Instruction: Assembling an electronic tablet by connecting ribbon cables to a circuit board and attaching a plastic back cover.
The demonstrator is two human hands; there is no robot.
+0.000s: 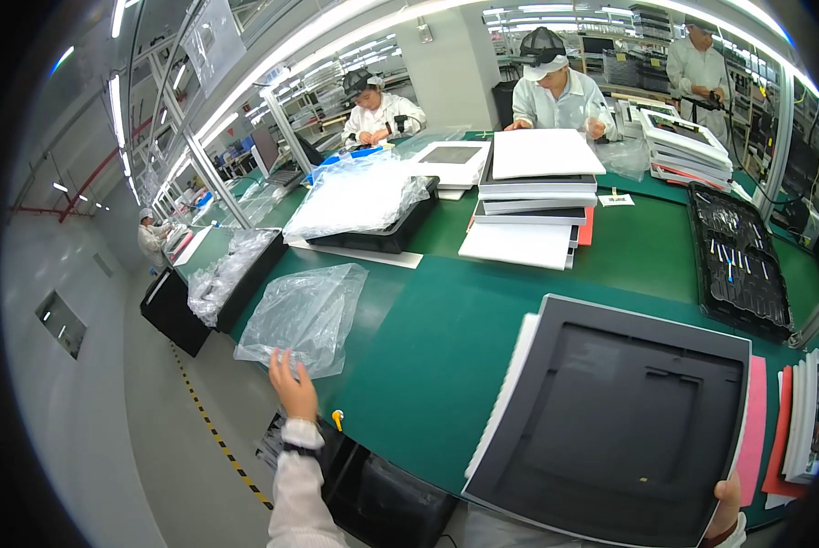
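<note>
My left hand is open, fingers spread, at the near edge of a clear plastic bag lying crumpled on the green table. The fingertips overlap the bag; whether they press on it I cannot tell. At the lower right, my right hand grips the edge of a large flat black panel. This panel has a thin light border, a shallow recess and a small yellowish spot. It is tilted toward me above the table's front edge. White sheets or panels show along its left side, with a pink sheet on its right.
Beyond the green mat stand a stack of white and grey panels and a black tray of clear bags. An open black tool case lies at the right. Several co-workers sit or stand behind. A yellow item sits at the front edge.
</note>
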